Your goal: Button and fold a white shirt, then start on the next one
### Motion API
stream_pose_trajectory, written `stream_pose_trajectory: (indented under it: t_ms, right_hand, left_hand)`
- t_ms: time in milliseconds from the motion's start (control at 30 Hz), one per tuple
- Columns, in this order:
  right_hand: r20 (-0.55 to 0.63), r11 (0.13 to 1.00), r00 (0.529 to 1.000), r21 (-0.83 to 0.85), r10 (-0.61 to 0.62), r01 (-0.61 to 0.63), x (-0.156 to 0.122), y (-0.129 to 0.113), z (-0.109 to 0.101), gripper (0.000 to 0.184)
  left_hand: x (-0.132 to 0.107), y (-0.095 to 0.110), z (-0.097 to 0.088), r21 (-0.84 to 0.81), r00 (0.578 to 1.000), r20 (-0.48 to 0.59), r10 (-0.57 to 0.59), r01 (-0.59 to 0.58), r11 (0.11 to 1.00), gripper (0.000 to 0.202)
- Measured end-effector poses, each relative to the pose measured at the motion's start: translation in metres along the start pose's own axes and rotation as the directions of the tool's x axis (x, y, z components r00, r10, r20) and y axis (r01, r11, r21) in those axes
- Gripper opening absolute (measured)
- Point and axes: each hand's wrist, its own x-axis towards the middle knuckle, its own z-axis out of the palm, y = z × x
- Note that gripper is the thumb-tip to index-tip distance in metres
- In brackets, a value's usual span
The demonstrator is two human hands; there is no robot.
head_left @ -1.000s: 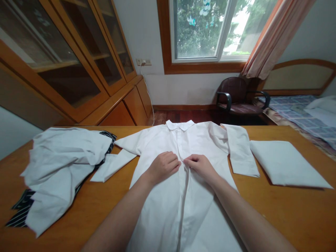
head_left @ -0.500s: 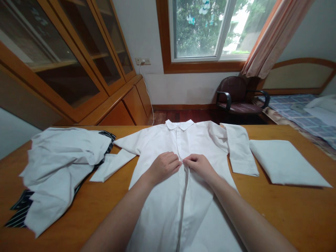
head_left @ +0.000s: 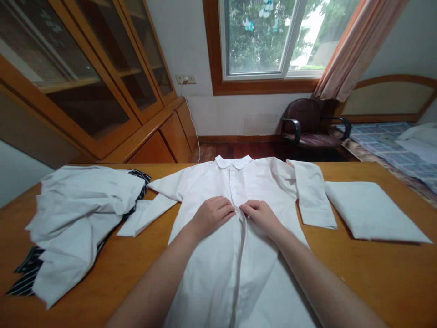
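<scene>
scanning from the left, you see a crumpled white cloth (head_left: 88, 196) over striped black fabric (head_left: 24, 279). your left grip (head_left: 214, 215) pinches the placket (head_left: 235, 269) of the white shirt (head_left: 201, 278), lying front-up across the wooden desk (head_left: 378, 287); it should handle light, soft and quick to crease, so hold the doubled placket. your right grip (head_left: 261, 216) pinches its other side. farther right lies a flat, smooth folded white cloth (head_left: 372, 212).

At my twelve o'clock, a matt cloth shirt (head_left: 208, 269) on a smooth wood table (head_left: 362, 269); at one, a glossy, leathery chair (head_left: 305, 114).
</scene>
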Motion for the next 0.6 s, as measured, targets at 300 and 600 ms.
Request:
stream_pose_trajectory:
  t_ms: [300, 600]
  right_hand:
    - [0.021, 0.999, 1.0, 0.047, 0.016, -0.017, -0.0009, 0.0003, -0.0003, 0.028]
    - [0.032, 1.0, 0.999, 0.019, 0.001, -0.002, -0.0022, -0.0038, -0.0027, 0.029]
  left_hand:
    - [-0.0031, -0.0019, 0.0017, -0.027, 0.998, -0.018, -0.062, 0.062, 0.998, 0.015]
    - [-0.0051, -0.004, 0.0034, -0.017, 0.999, -0.018, -0.049, 0.048, 0.999, 0.019]
